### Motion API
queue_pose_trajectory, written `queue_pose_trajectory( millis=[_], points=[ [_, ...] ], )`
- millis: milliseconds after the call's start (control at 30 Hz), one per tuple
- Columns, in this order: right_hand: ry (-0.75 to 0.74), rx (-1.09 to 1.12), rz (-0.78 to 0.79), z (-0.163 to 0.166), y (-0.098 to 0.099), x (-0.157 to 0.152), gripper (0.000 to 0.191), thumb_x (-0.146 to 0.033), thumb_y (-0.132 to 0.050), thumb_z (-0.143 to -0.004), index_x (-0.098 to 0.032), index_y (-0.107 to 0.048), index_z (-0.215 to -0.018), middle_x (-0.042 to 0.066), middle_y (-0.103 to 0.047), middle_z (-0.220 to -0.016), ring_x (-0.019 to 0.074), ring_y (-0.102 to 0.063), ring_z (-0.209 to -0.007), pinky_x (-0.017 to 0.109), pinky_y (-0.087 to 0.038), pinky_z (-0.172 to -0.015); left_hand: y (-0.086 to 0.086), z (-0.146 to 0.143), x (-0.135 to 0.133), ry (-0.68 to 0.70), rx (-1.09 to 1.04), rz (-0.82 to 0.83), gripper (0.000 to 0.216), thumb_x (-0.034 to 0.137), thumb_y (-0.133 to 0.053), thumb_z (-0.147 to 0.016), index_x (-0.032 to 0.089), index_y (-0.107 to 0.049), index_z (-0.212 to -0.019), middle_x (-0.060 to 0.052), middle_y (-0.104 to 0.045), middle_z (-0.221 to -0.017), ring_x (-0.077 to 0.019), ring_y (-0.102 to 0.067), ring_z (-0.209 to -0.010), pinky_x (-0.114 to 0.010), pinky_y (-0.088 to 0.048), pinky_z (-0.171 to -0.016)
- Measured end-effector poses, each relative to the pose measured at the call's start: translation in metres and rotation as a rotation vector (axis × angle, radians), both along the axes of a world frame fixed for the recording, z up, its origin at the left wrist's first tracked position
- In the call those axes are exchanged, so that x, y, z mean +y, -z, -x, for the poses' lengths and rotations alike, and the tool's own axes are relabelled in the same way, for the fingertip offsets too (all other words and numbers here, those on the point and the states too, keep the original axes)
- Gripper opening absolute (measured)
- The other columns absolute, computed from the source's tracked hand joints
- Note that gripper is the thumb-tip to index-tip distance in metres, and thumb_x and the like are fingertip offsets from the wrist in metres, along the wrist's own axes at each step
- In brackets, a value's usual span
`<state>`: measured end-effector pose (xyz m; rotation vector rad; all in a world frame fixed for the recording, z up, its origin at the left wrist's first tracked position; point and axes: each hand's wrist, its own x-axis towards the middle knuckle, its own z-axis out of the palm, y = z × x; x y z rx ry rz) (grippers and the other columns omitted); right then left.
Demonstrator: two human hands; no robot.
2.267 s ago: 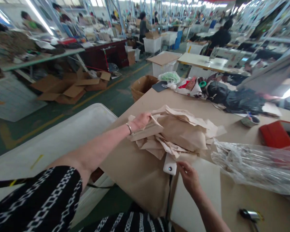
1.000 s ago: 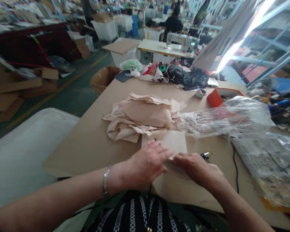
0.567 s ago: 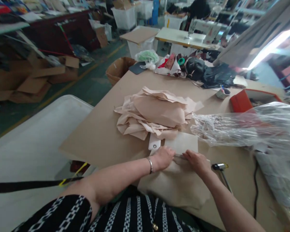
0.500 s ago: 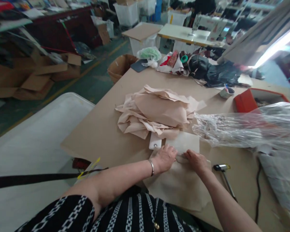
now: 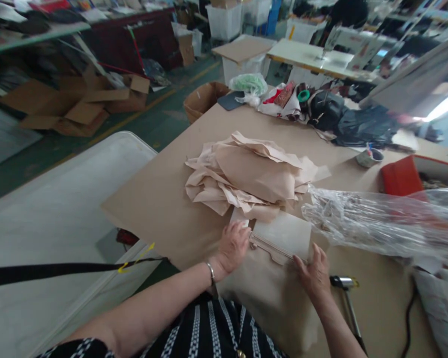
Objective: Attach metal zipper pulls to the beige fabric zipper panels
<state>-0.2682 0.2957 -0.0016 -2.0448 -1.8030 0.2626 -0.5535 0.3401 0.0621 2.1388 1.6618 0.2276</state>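
A thin metallic strip (image 5: 271,247), perhaps a frame or zip edge, lies across the top of a soft beige sheet or bag piece (image 5: 261,283) in front of me. My left hand (image 5: 234,247) lies over the strip's left end, fingers stretched and palm down. At the right end, my right hand (image 5: 315,272) touches with its thumb, its fingers spread apart from it. Just beyond the strip is a pale rectangular card (image 5: 283,231). A smaller white piece (image 5: 239,217) is partly covered by my left fingers.
A crumpled heap of beige paper or cloth (image 5: 254,171) sits behind the card. Clear plastic wrap (image 5: 366,214) and a hammer (image 5: 345,283) are at right. Farther back are an orange box (image 5: 401,176), a small cup (image 5: 369,157) and bags (image 5: 326,109). A white bin (image 5: 70,199) stands left.
My hands have moved apart, the left going left and the right shifting right and down. The metallic strip between them now shows. The view has shifted slightly.
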Motion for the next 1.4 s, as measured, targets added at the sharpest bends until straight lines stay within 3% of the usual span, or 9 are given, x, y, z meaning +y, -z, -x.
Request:
queue_pose_trajectory(
  millis=[233, 367, 500, 700, 833, 967, 1100, 1267, 1400],
  points=[
    [-0.179, -0.208, 0.052, 0.04, -0.015, -0.002, 0.051, -0.043, -0.044, -0.087, -0.017, -0.044, -0.131, 0.017, -0.042, -0.139, 0.0341, -0.029, -0.134, 0.054, -0.032, -0.1, 0.016, -0.014, 0.055, -0.293, 0.136, 0.142, 0.062, 0.038, -0.057, -0.076, 0.015, -0.042, -0.131, -0.019, -0.045, -0.129, -0.0341, -0.046, -0.114, -0.048, -0.041, -0.093],
    [-0.167, -0.288, 0.152, 0.048, -0.008, -0.002, 0.054, -0.046, -0.041, -0.087, -0.015, -0.046, -0.131, 0.016, -0.042, -0.141, 0.0347, -0.026, -0.135, 0.055, -0.025, -0.104, 0.023, -0.029, 0.071, -0.322, 0.172, 0.176, 0.057, 0.03, -0.057, -0.073, 0.017, -0.046, -0.128, -0.017, -0.046, -0.127, -0.0322, -0.045, -0.115, -0.048, -0.038, -0.095],
    [-0.185, -0.329, 0.121, 0.043, -0.005, -0.006, 0.058, -0.052, -0.034, -0.086, -0.015, -0.048, -0.129, 0.014, -0.044, -0.139, 0.0348, -0.029, -0.134, 0.053, -0.026, -0.105, 0.014, -0.007, 0.064, -0.266, 0.194, 0.192, 0.058, 0.026, -0.056, -0.073, 0.025, -0.044, -0.13, -0.012, -0.046, -0.131, -0.028, -0.046, -0.115, -0.044, -0.039, -0.094],
    [-0.163, -0.344, 0.098, 0.045, -0.004, -0.006, 0.064, -0.057, -0.022, -0.085, -0.017, -0.05, -0.126, 0.013, -0.047, -0.136, 0.034, -0.032, -0.132, 0.052, -0.029, -0.103, -0.004, 0.091, 0.024, -0.175, 0.288, 0.254, 0.074, 0.028, -0.063, -0.065, 0.029, -0.038, -0.135, -0.009, -0.049, -0.129, -0.0275, -0.051, -0.109, -0.04, -0.043, -0.09],
    [-0.159, -0.363, 0.113, 0.048, -0.006, -0.007, 0.066, -0.057, -0.017, -0.086, -0.016, -0.051, -0.125, 0.013, -0.046, -0.137, 0.0326, -0.03, -0.133, 0.051, -0.029, -0.104, -0.013, 0.18, 0.009, -0.259, 0.367, 0.255, 0.08, 0.025, -0.059, -0.069, 0.025, -0.029, -0.143, -0.011, -0.039, -0.138, -0.0284, -0.047, -0.116, -0.04, -0.04, -0.095],
    [-0.146, -0.383, 0.122, 0.045, -0.002, -0.008, 0.065, -0.057, -0.019, -0.086, -0.017, -0.048, -0.128, 0.012, -0.045, -0.137, 0.0317, -0.031, -0.132, 0.05, -0.029, -0.104, -0.013, 0.261, 0.041, -0.429, 0.448, 0.209, 0.074, 0.023, -0.052, -0.075, 0.019, -0.027, -0.144, -0.016, -0.04, -0.134, -0.0338, -0.046, -0.114, -0.047, -0.039, -0.094],
    [-0.145, -0.411, 0.128, 0.044, 0.001, -0.007, 0.061, -0.055, -0.024, -0.087, -0.017, -0.048, -0.128, 0.012, -0.045, -0.137, 0.0311, -0.031, -0.132, 0.049, -0.029, -0.104, -0.005, 0.309, 0.092, -0.505, 0.461, 0.158, 0.072, 0.027, -0.05, -0.078, 0.02, -0.025, -0.144, -0.017, -0.036, -0.137, -0.0349, -0.046, -0.115, -0.048, -0.038, -0.094],
    [-0.134, -0.42, 0.131, 0.048, -0.002, -0.005, 0.054, -0.051, -0.032, -0.089, -0.017, -0.05, -0.127, 0.011, -0.045, -0.139, 0.0303, -0.031, -0.132, 0.047, -0.029, -0.104, -0.001, 0.314, 0.12, -0.496, 0.444, 0.111, 0.073, 0.031, -0.051, -0.078, 0.015, -0.025, -0.144, -0.021, -0.033, -0.141, -0.0393, -0.042, -0.118, -0.052, -0.038, -0.093],
    [-0.131, -0.417, 0.135, 0.052, -0.004, -0.002, 0.049, -0.045, -0.036, -0.09, -0.018, -0.049, -0.127, 0.01, -0.045, -0.139, 0.0295, -0.032, -0.132, 0.046, -0.029, -0.104, -0.014, 0.254, 0.092, -0.229, 0.238, -0.25, 0.049, 0.03, -0.045, -0.085, 0.009, -0.046, -0.129, -0.021, -0.039, -0.139, -0.0343, -0.035, -0.128, -0.051, -0.032, -0.103]
  ],
)
